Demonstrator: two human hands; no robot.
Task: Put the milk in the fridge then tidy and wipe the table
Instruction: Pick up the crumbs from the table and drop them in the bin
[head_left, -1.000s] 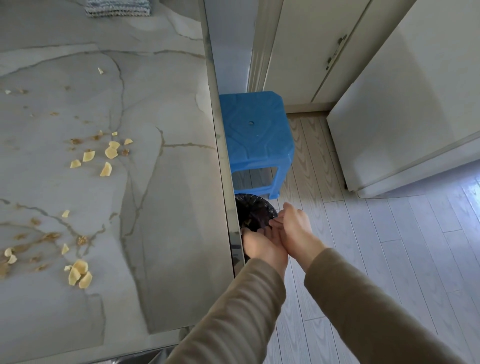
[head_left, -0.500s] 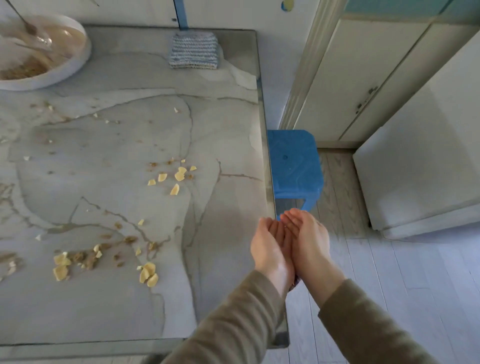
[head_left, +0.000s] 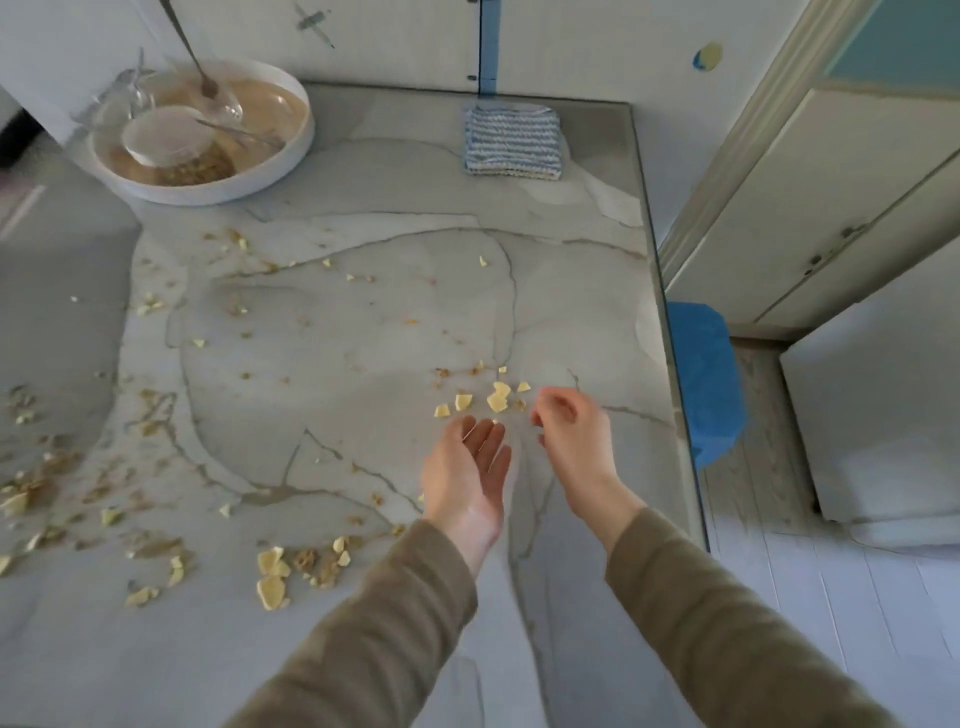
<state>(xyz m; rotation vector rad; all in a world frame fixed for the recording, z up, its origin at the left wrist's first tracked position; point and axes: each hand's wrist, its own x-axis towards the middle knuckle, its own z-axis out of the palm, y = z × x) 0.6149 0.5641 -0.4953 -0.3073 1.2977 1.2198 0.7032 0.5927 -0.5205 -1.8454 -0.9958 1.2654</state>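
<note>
Nearest the lens, two olive-brown sleeves (head_left: 363, 639) stretched out over a grey, marble-veined table (head_left: 363, 322). Left hand (head_left: 470, 467) turned palm up just above the tabletop, fingers straight and relaxed, gripping nothing. Right hand (head_left: 571, 431) just beside it, toward the table's right edge, fingers curled in toward the thumb; any crumb pinched there impossible to make out. Just beyond both sets of fingertips, a small cluster of pale yellow flakes (head_left: 497, 401) on the tabletop. To the near left, a second heap of flakes and brown crumbs (head_left: 272, 577), with finer bits scattered across the left half of the table. Off the right edge, a blue plastic stool (head_left: 704, 379) on a pale plank floor (head_left: 831, 597), cream cupboard doors (head_left: 831, 208) behind it. At the table's far edge, against the wall, a folded blue-and-white striped cloth (head_left: 513, 141) lying flat, well apart from the hands. In the far left corner, a round white tray (head_left: 218, 196) smeared brown inside, holding a tilted clear container (head_left: 169, 137) and a spoon (head_left: 189, 49) leaning up and out over the rim.
</note>
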